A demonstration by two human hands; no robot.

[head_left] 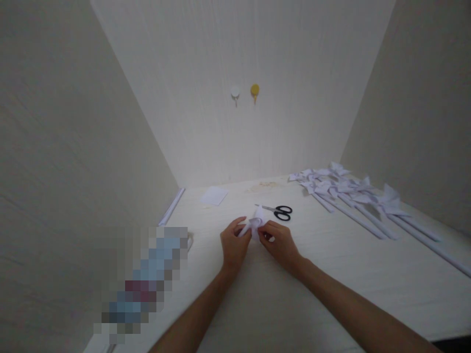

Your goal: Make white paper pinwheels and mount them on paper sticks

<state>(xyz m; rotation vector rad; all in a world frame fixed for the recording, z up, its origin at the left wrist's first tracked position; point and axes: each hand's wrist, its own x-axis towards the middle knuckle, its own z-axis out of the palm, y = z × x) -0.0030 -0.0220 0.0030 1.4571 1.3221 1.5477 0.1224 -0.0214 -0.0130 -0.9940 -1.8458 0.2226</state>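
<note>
Low over the white table, my left hand point(234, 246) is closed on a white paper pinwheel point(257, 215), its fingers and thumb pinching the left side. My right hand point(277, 241) pinches the lower right edge of the same pinwheel, with thumb and fingertips pressed together. The folded blades stand up between the two hands, and fingers cover part of the lower side. Just beyond my right hand lies a pair of scissors point(282, 213) with black handles, blades pointing left.
Several finished paper pinwheels point(362, 191) on rolled paper sticks lie to the right. A square paper sheet point(214, 195) rests at the back left. Rolled paper sticks point(172, 207) line the left edge, near a blurred-out item point(150, 274). Two hooks point(255, 90) hang on the back wall.
</note>
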